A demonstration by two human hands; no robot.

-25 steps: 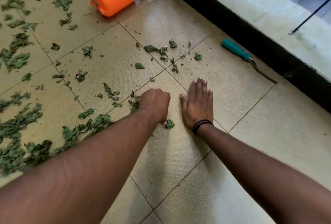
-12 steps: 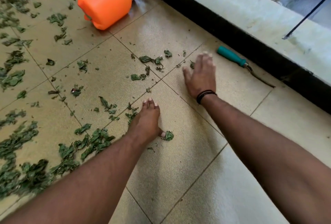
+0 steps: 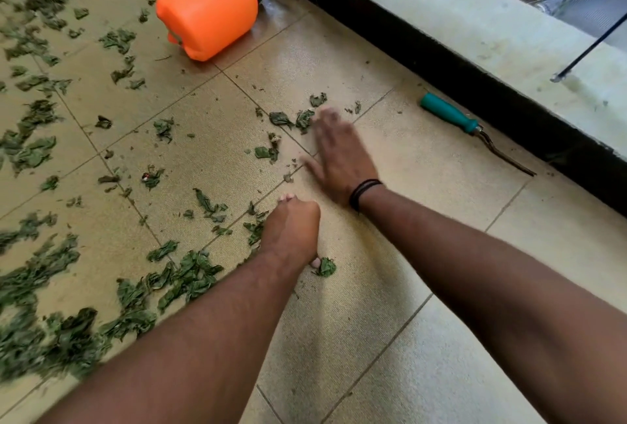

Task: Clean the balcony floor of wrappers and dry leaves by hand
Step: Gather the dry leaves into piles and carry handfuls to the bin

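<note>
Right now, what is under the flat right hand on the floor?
The right hand covers bare tile; green leaf scraps lie beside its fingers. Anything beneath the palm is hidden.

Dry leaves (image 3: 51,305) lie scattered over the floor (image 3: 424,355), thickest at the left. A sprayer bottle (image 3: 208,9) lies on its side at the far end, and a hand tool (image 3: 454,114) lies to the right beside the ledge (image 3: 458,16)

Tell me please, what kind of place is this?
Probably a balcony: a tiled floor strewn with dry leaves runs along a low concrete ledge open to outdoors, and an orange sprayer lies on it.
</note>
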